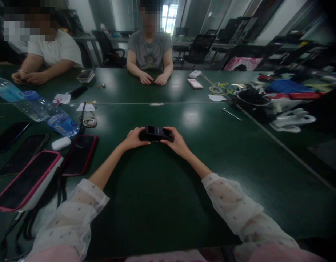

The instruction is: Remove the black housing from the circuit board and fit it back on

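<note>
Both of my hands hold a small black device with a little screen and buttons (156, 133) at the middle of the green table (162, 203). My left hand (135, 138) grips its left end, thumb along the near edge and fingers behind. Around the right end my right hand (175, 139) is closed in the same way, its thumb on the near side. The device's upper face tilts toward me. Its exact kind is too small to make out, and my fingers cover both ends.
Left of my arms lie several phones, among them a red-edged phone (80, 154), a white earbud case (61, 143) and tilted water bottles (55, 114). A wrench (232, 114) and a cable pile (252, 96) lie to the right. Two people sit across the table.
</note>
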